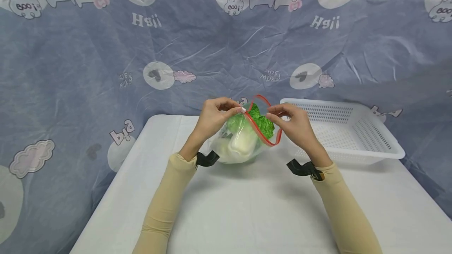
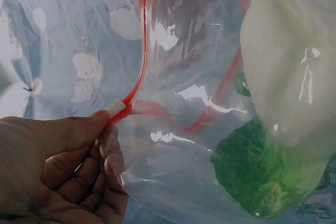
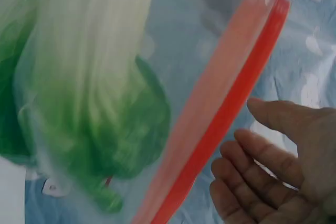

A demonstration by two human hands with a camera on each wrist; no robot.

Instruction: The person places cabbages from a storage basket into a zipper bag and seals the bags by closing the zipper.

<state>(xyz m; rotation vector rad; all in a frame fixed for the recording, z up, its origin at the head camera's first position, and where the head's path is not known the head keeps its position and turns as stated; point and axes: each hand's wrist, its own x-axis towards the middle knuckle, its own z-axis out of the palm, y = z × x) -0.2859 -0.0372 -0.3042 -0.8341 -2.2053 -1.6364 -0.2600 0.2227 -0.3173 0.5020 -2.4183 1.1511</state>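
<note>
A clear zipper bag [image 1: 263, 133] with a red zip edge stands on the table, its mouth gaping. Inside is leafy vegetable resembling Chinese cabbage [image 1: 243, 141], white at the base and green at the leaves. My left hand [image 1: 214, 117] pinches one end of the zip between thumb and finger, at the white slider [image 2: 116, 109]. Beside the other side of the mouth is my right hand [image 1: 294, 124], its thumb and fingers apart with nothing gripped between them. In the right wrist view its fingertips [image 3: 223, 169] are close to the red strip [image 3: 226, 109]; contact is unclear.
A white slotted plastic basket [image 1: 367, 153] sits at the back right of the white table [image 1: 254, 211], beyond my right hand. Behind the table hangs a grey-blue patterned cloth [image 1: 219, 46]. Dark straps [image 1: 207, 158] cross both wrists.
</note>
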